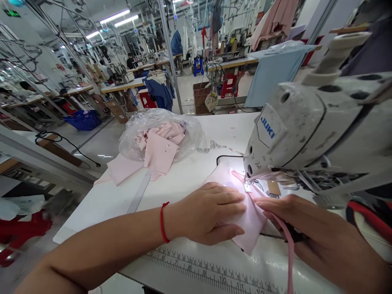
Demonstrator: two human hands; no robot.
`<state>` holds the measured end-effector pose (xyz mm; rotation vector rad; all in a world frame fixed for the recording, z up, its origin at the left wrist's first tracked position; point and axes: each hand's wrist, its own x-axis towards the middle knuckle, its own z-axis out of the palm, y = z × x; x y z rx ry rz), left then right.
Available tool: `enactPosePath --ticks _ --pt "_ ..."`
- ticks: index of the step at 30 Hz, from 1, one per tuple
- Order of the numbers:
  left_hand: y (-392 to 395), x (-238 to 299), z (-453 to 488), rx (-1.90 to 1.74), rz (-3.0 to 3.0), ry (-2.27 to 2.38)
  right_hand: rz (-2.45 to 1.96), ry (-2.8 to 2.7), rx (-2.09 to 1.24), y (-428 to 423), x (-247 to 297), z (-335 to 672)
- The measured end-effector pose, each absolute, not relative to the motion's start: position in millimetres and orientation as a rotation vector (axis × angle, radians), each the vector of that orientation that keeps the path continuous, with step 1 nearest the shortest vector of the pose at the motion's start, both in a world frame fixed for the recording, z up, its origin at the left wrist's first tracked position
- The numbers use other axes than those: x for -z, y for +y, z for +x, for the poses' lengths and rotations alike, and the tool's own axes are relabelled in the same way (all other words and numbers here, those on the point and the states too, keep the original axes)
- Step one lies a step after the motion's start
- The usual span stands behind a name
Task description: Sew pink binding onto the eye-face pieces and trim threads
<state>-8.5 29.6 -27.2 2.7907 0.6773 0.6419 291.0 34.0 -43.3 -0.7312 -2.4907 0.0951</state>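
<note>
Under the mach. head (284, 130), marked JUKI, what do we record re pos. of the work?

— We note a pink panel (252, 228) flat on the table (220, 126), beneath the L hand (211, 212) and showing past its fingertips to the right. Long axis slants far left to near right, one corner toward our side. Presser foot (247, 187) stands by the panel's right edge, just beyond the L fingertips.

— And the pink strip (289, 245)?

— Narrow; we trace it from near the foot, toward us, thru the R hand (309, 224), then down out of view. R hand is nearer the strip, L hand nearer the panel.

— State of hands?

— L: palm down, fingers extended, thumb apart, laid on cloth; no grip obs. R: narrow, strip btwn thumb & fingers. Dark item (295, 234) by the R palm; ID unclear, we can't tell. Needle pos.: ditto, too small.

— Surface & room?

— White top w/ printed scale (202, 271) along the near side. Far left, clear plastic bag (192, 134) w/ pink pieces (162, 151), some lying outside. Bkgd: more workbenches, blue crate (82, 119) on floor, light-blue cloth (266, 79) draped off a bench, red stool (231, 83) near it.
</note>
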Motion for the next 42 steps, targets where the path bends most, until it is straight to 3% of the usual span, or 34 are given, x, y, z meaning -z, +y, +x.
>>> enactPosePath --ticks 9,15,29,42 --pt "29.8 25.4 -8.5 -0.641 2.754 0.712 -0.527 -2.617 0.203 35.3 43.9 275.7" --pt "32.9 24.7 -7.9 -0.621 2.702 0.746 -0.586 -2.513 0.144 33.5 61.2 274.2" --pt "27.9 25.1 -9.3 -0.605 2.749 0.709 -0.613 -2.579 0.084 36.2 44.1 292.7" --pt "32.4 22.6 -10.4 -0.629 2.690 0.724 -0.517 -2.550 0.197 31.2 37.4 274.1"
